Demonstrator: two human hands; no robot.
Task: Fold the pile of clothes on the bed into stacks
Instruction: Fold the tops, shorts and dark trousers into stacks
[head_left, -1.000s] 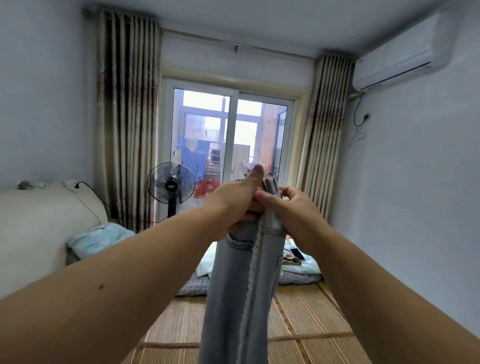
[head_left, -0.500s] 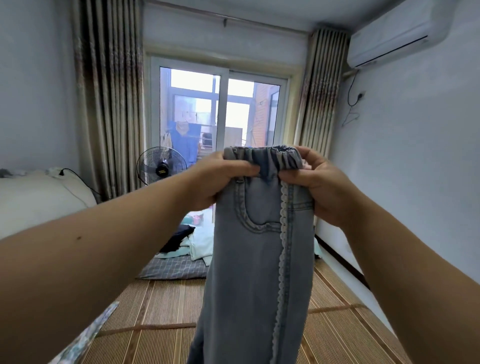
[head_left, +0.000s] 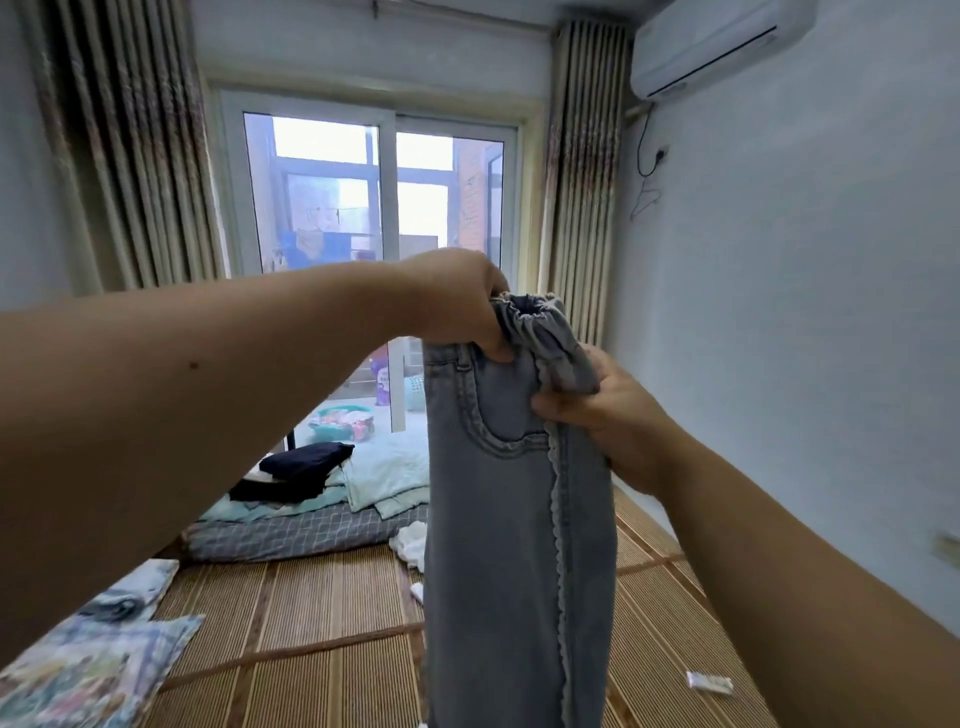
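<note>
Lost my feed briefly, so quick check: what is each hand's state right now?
Left hand: grip closed on the jeans, pinching the top of the waistband.
Right hand: grip closed on the jeans, lower on the waistband's other side.

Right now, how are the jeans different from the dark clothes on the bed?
The jeans are light blue; the dark clothes are nearly black. The jeans hang from the left hand and right hand; the dark clothes lie on the bedding. Both are clothes.
</note>
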